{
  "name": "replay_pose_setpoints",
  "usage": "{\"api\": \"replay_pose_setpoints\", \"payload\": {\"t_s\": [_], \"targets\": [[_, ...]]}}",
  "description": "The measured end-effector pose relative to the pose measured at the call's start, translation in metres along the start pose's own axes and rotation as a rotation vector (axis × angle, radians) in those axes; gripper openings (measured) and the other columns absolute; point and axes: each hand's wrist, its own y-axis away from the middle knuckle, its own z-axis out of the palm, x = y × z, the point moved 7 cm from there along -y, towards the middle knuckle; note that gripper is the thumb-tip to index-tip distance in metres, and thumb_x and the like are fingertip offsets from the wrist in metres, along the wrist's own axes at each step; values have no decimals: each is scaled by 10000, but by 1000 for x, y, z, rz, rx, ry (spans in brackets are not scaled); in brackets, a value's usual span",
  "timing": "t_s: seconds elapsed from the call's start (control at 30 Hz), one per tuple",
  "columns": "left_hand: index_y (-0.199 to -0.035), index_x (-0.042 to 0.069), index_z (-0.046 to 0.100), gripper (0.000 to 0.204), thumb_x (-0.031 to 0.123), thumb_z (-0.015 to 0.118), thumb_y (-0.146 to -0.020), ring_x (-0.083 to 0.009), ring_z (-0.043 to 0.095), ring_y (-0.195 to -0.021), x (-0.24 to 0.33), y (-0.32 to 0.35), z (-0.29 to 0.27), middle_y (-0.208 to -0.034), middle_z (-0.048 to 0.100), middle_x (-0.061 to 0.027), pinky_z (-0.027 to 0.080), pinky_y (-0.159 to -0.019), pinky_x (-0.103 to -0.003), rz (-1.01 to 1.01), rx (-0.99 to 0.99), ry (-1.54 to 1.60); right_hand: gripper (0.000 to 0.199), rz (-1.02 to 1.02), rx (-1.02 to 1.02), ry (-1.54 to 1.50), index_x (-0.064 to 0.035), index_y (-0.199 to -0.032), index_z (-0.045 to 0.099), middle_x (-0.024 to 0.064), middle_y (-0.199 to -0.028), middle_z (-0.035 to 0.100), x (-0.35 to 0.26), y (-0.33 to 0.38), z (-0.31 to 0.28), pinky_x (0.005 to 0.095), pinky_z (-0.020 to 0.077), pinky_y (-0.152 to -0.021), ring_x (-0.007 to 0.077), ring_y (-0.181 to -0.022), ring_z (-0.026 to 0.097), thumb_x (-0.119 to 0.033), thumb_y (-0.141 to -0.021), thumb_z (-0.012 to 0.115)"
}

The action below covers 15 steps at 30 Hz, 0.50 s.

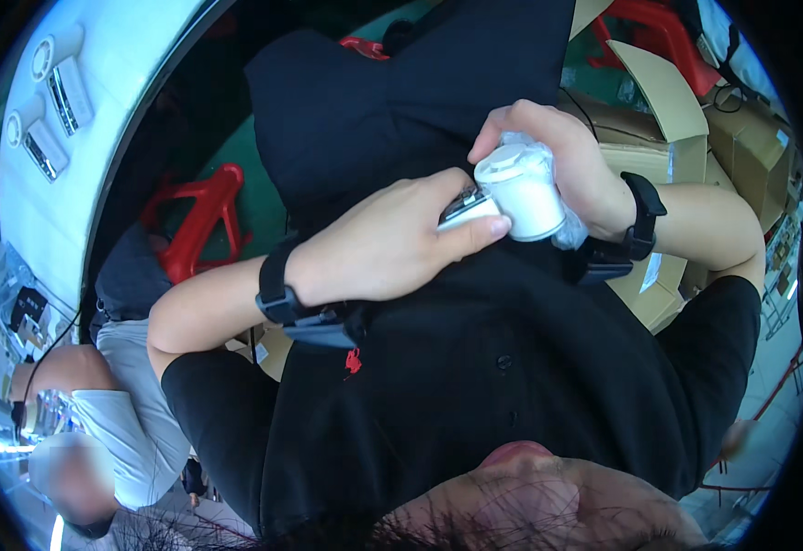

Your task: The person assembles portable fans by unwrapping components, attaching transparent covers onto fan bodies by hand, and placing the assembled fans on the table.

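Observation:
My left hand [388, 234] is closed, fingers and thumb pinching a small white rectangular block [469, 215] with a dark metallic strip on top. Close against it, my right hand [571, 161] curls around a white cylinder [527, 200] with a rounded cap. Clear plastic film [569, 231] wraps part of the cylinder and bunches under my right palm. Whether block and cylinder are joined is hidden by my fingers. Both are held in front of my black shirt, above my lap.
On the white table [130, 55] at left lie two similar white pieces, each a cylinder [57, 50] with a rectangular block. A red stool [204, 225] and a seated person [130, 395] are left. Open cardboard boxes [663, 101] and another red stool [663, 37] are at right.

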Motion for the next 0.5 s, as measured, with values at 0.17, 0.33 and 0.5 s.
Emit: {"api": "replay_pose_setpoints", "payload": {"t_s": [0.17,0.33,0.5], "targets": [[-1113,-19,531,496,445,609,-957,-122,602,-637,13,19,4,-792,635,-69,470,-582,-258,-83,-15,-47,420,-158,-5,189,-16,-872,658,56,-818,648,-20,16,12,254,480,-733,128,-762,623,-291,-991,363],[-1008,-26,517,484,451,586,-960,-287,622,-652,24,25,-3,-754,631,-164,478,-592,-366,-65,32,-96,407,-221,16,286,-17,-876,658,60,-838,650,-30,19,19,253,474,-732,127,-765,618,-265,-983,353],[-951,-26,505,482,450,579,-960,-360,639,-682,24,29,-7,-749,632,-208,485,-603,-415,28,106,-133,408,-292,49,419,-20,-877,658,58,-850,650,-36,20,25,253,467,-733,129,-769,615,-257,-987,345]]}}
